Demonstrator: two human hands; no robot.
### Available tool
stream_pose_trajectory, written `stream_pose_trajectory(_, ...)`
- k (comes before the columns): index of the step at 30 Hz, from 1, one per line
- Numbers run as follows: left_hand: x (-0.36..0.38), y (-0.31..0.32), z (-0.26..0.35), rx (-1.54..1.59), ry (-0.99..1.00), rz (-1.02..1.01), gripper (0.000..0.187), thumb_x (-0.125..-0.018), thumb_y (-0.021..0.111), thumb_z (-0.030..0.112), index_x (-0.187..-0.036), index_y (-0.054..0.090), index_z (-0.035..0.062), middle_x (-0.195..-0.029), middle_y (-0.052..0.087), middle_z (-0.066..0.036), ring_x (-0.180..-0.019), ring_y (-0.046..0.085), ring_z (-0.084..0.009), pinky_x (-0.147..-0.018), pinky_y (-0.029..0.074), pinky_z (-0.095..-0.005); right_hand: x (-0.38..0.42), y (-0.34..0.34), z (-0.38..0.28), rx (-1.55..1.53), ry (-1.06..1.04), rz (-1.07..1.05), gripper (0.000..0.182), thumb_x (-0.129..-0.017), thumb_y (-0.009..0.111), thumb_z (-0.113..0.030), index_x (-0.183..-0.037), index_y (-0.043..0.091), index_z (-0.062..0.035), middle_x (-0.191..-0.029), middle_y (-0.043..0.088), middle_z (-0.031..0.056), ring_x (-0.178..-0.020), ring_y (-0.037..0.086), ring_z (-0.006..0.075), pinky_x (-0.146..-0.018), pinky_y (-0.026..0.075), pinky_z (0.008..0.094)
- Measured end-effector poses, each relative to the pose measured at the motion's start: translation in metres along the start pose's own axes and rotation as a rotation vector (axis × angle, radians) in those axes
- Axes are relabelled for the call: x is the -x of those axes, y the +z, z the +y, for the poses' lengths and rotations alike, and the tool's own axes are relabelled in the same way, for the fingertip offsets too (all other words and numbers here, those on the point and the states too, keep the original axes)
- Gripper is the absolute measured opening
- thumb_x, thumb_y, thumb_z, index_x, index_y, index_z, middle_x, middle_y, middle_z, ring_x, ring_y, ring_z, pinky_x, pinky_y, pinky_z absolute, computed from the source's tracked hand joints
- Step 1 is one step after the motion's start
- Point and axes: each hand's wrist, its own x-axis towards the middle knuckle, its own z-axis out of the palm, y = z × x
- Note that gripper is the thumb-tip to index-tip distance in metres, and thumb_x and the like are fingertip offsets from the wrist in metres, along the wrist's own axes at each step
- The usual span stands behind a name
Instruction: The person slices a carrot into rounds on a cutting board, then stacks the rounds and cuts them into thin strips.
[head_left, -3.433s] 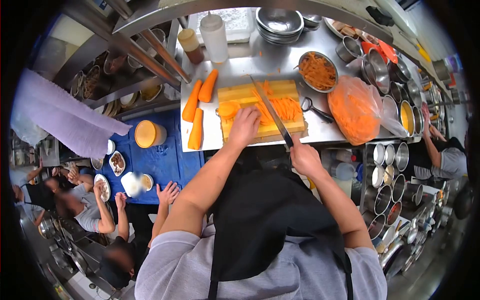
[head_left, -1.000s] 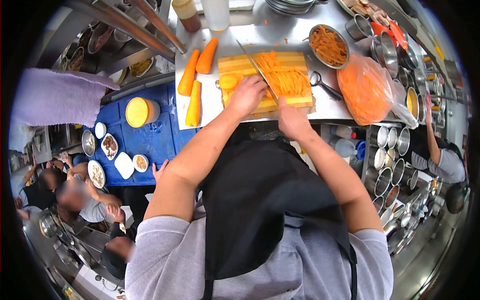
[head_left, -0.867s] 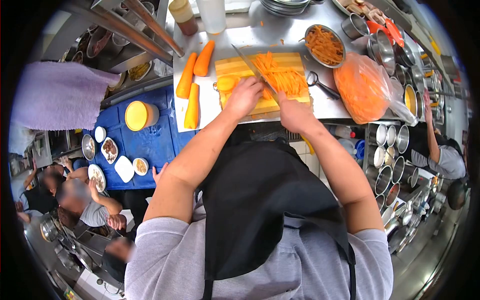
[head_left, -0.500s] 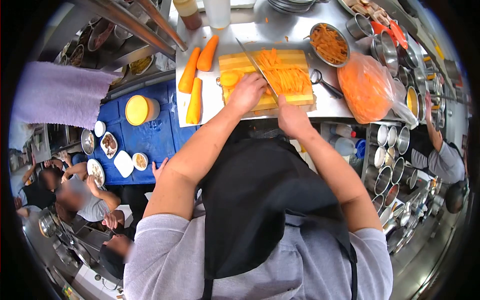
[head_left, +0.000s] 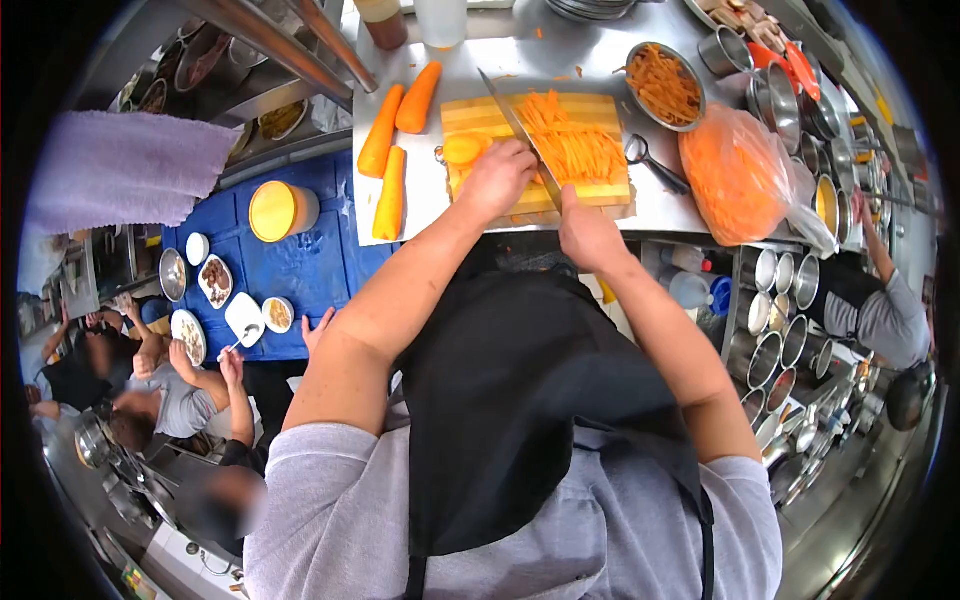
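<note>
My right hand [head_left: 589, 236] is closed round the handle of a long knife [head_left: 520, 130], whose blade slants up and left across the wooden cutting board [head_left: 480, 115]. My left hand [head_left: 500, 177] lies on the board left of the blade, fingers curled down on carrot pieces. Carrot slices [head_left: 463, 149] show beside its fingertips. Right of the blade spreads a pile of carrot strips [head_left: 580, 150]. Three whole peeled carrots [head_left: 391, 195] lie left of the board. A black-handled peeler [head_left: 660, 168] rests to its right.
A metal bowl of carrot shreds [head_left: 664, 88] and a plastic bag of carrot [head_left: 735, 175] stand at the right. Bottles [head_left: 440, 22] stand behind. On the left blue table [head_left: 330, 260] are a yellow-lidded tub [head_left: 280, 212] and dishes. Several people are around the left table; another person [head_left: 880, 315] is far right.
My hands and the knife stay in nearly the same place on the board. At the left table, a person's hand now reaches with a spoon to a white dish.
</note>
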Motion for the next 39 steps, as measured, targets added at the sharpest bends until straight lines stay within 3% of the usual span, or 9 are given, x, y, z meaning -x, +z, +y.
stream_pose_trajectory(5, 0.001, -0.005, 0.005, 0.008, -0.031, -0.021, 0.008, -0.083, 0.068, 0.007, -0.091, 0.069, 0.0052, -0.098, 0.064, -0.011, -0.096, 0.063, -0.0338, -0.086, 0.053, -0.0438, 0.007, -0.058, -0.012, 0.065, -0.02, -0.116, 0.033, -0.088, 0.05, -0.001, -0.12, 0.045, 0.0045, -0.098, 0.071, 0.0312, -0.096, 0.07, 0.0466, -0.085, 0.054, 0.0541)
stream_pose_trajectory(14, -0.001, -0.005, 0.002, -0.002, -0.056, -0.022, 0.009, -0.082, 0.07, 0.005, -0.092, 0.069, 0.0041, -0.095, 0.065, -0.011, -0.095, 0.064, -0.0335, -0.083, 0.054, -0.0429, 0.001, 0.002, -0.007, -0.036, 0.039, -0.024, 0.026, -0.089, 0.051, -0.002, -0.113, 0.046, 0.0024, -0.091, 0.069, 0.0328, -0.092, 0.068, 0.0496, -0.081, 0.052, 0.0579)
stream_pose_trajectory(20, 0.003, -0.005, 0.005, -0.003, -0.038, -0.016, 0.008, -0.082, 0.07, 0.006, -0.09, 0.07, 0.0047, -0.095, 0.065, -0.01, -0.093, 0.065, -0.0328, -0.082, 0.054, -0.0424, 0.008, -0.053, -0.013, 0.029, -0.051, -0.091, 0.028, -0.089, 0.049, -0.001, -0.116, 0.046, 0.005, -0.094, 0.07, 0.0332, -0.094, 0.069, 0.048, -0.082, 0.053, 0.0562)
stream_pose_trajectory(27, 0.005, -0.005, -0.001, -0.003, -0.023, -0.03, 0.005, -0.082, 0.068, 0.004, -0.087, 0.07, 0.0047, -0.093, 0.065, -0.01, -0.09, 0.065, -0.0326, -0.079, 0.055, -0.0424, 0.001, 0.003, -0.008, -0.019, 0.005, 0.011, 0.024, -0.089, 0.051, -0.003, -0.111, 0.046, 0.0038, -0.089, 0.069, 0.0327, -0.089, 0.069, 0.0493, -0.08, 0.053, 0.058)
stream_pose_trajectory(33, 0.004, -0.004, 0.002, -0.016, -0.037, -0.012, 0.003, -0.082, 0.067, 0.003, -0.085, 0.069, 0.0043, -0.092, 0.065, -0.01, -0.089, 0.065, -0.0324, -0.079, 0.054, -0.0425, 0.006, -0.04, -0.009, -0.014, -0.065, -0.057, 0.027, -0.089, 0.049, -0.001, -0.114, 0.046, 0.0058, -0.091, 0.069, 0.0333, -0.092, 0.069, 0.0495, -0.082, 0.053, 0.056)
stream_pose_trajectory(39, 0.004, -0.005, 0.001, -0.004, -0.07, -0.005, 0.004, -0.081, 0.068, 0.003, -0.085, 0.068, 0.0036, -0.091, 0.064, -0.011, -0.089, 0.065, -0.0336, -0.078, 0.054, -0.0432, 0.006, 0.015, -0.012, -0.077, 0.028, 0.012, 0.027, -0.088, 0.049, -0.002, -0.115, 0.046, 0.003, -0.089, 0.069, 0.033, -0.092, 0.068, 0.0493, -0.081, 0.052, 0.058)
